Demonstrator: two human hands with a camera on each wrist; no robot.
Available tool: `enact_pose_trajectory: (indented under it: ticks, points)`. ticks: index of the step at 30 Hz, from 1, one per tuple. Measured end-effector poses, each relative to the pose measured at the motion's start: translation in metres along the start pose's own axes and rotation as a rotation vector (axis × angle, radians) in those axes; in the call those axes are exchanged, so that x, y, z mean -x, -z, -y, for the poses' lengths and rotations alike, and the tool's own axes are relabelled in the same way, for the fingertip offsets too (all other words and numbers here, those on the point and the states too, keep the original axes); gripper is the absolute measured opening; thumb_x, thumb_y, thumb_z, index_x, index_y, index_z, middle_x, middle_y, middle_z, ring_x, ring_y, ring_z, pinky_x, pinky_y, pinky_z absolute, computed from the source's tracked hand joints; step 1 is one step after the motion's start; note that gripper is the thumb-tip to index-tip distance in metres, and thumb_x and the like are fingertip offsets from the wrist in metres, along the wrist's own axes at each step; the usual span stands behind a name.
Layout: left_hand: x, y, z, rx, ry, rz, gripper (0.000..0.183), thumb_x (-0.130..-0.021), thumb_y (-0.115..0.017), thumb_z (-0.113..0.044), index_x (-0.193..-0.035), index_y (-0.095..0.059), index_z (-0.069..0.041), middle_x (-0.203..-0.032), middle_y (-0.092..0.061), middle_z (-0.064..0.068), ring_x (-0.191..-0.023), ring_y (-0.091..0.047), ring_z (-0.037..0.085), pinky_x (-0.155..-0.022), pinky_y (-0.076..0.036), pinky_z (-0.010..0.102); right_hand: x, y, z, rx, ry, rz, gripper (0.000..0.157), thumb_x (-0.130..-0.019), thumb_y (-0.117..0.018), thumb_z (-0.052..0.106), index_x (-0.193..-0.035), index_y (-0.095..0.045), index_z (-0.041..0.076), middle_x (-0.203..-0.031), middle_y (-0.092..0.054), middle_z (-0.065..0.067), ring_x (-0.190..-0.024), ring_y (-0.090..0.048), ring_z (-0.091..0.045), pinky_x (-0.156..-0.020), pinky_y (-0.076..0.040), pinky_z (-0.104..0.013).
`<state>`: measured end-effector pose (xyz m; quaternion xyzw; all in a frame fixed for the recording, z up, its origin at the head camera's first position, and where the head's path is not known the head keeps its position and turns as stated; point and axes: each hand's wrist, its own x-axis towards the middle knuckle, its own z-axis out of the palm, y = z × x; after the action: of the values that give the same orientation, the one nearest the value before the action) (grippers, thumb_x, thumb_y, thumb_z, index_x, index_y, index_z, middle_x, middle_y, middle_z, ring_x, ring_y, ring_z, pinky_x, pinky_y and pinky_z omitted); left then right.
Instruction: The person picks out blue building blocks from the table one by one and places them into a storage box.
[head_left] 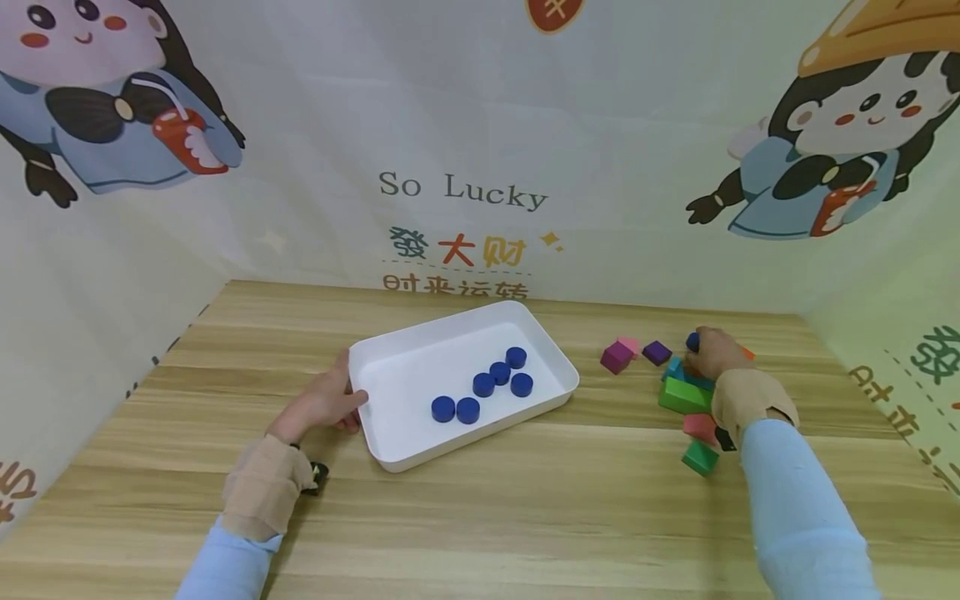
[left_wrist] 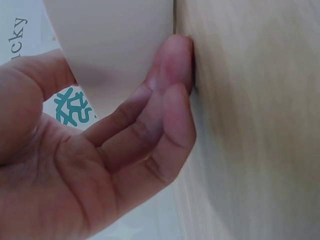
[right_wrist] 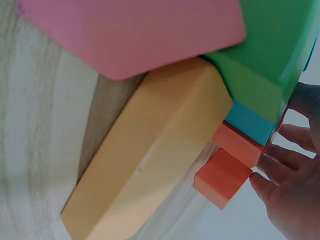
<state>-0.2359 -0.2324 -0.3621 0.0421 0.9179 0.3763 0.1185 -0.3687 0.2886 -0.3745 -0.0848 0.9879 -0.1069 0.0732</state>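
My left hand (head_left: 322,404) holds the near-left end of a white rectangular tray (head_left: 390,461). Its thumb lies over the rim and its curled fingers (left_wrist: 175,120) press the outer wall, close to the tabletop. Inside the tray stand several blue discs (head_left: 483,384), grouped toward the middle and right. On the right, my right hand (head_left: 718,354) reaches behind a cluster of blocks and pinches a blue disc (head_left: 693,342) at its fingertips. In the right wrist view the fingers (right_wrist: 280,167) show beyond the blocks, and the disc is hidden there.
Around the right hand lie a long green block (head_left: 686,397), an orange-yellow block (right_wrist: 145,155), red-orange blocks (right_wrist: 222,176), a pink block (head_left: 700,427) and a darker green block (head_left: 700,457). Purple blocks (head_left: 617,357) lie between cluster and tray. A printed cloth (head_left: 465,108) hangs behind the wooden table (head_left: 525,517).
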Motion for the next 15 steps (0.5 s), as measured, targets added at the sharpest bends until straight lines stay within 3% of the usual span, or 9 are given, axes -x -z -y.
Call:
enact_pose_trajectory:
  ticks: [4, 10, 15]
  points:
    - [0.001, 0.0, -0.001, 0.005, 0.002, 0.003, 0.067, -0.087, -0.044, -0.001, -0.131, 0.003, 0.016, -0.058, -0.059, 0.013, -0.046, -0.057, 0.016, -0.045, -0.048, 0.029, 0.016, 0.01, 0.021, 0.004, -0.004, 0.035, 0.047, -0.083, -0.048, 0.01, -0.116, -0.035, -0.021, -0.11, -0.044, -0.04, -0.098, -0.045, -0.046, -0.081, -0.041, -0.05]
    - [0.002, 0.0, -0.001, 0.007, -0.001, 0.002, 0.067, -0.087, -0.044, -0.001, -0.131, 0.004, 0.016, -0.059, -0.058, 0.014, -0.047, -0.057, 0.017, -0.046, -0.047, 0.029, 0.02, 0.013, 0.029, 0.023, -0.024, 0.047, 0.034, -0.087, -0.046, 0.008, -0.107, -0.044, -0.019, -0.101, -0.05, -0.036, -0.084, -0.048, -0.035, -0.07, -0.043, -0.043]
    - [0.002, 0.0, -0.001, 0.02, -0.017, 0.0, 0.066, -0.086, -0.044, 0.0, -0.131, 0.002, 0.016, -0.058, -0.058, 0.014, -0.046, -0.057, 0.018, -0.045, -0.047, 0.029, 0.022, 0.015, 0.034, 0.04, -0.034, 0.059, 0.036, -0.086, -0.048, 0.009, -0.109, -0.044, -0.018, -0.107, -0.047, -0.037, -0.091, -0.049, -0.04, -0.073, -0.044, -0.044]
